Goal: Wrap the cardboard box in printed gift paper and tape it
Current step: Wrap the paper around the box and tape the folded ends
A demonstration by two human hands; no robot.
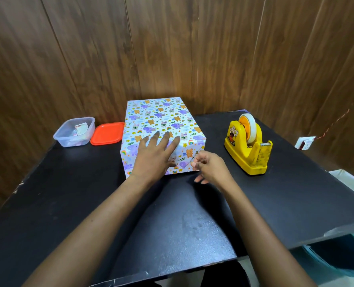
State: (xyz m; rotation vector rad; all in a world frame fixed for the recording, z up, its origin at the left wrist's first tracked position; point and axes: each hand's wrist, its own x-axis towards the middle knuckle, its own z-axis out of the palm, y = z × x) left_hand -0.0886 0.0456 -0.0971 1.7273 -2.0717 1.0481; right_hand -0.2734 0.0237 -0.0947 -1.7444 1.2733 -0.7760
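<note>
The box [163, 123], wrapped in glossy cartoon-print paper [151, 112], sits far back on the matte black tabletop [68, 193] against the wood wall, with open surface nearer. The left hand [153, 160] lies flat on top, fingers [165, 139] spread. The right hand [211, 168] curls its fingers [196, 164] at the near right corner; whether they pinch paper, I cannot tell.

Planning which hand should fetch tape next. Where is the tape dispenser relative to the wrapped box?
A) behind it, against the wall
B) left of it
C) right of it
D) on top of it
C: the yellow dispenser stands on the table to the right of the box, apart from it.
</note>
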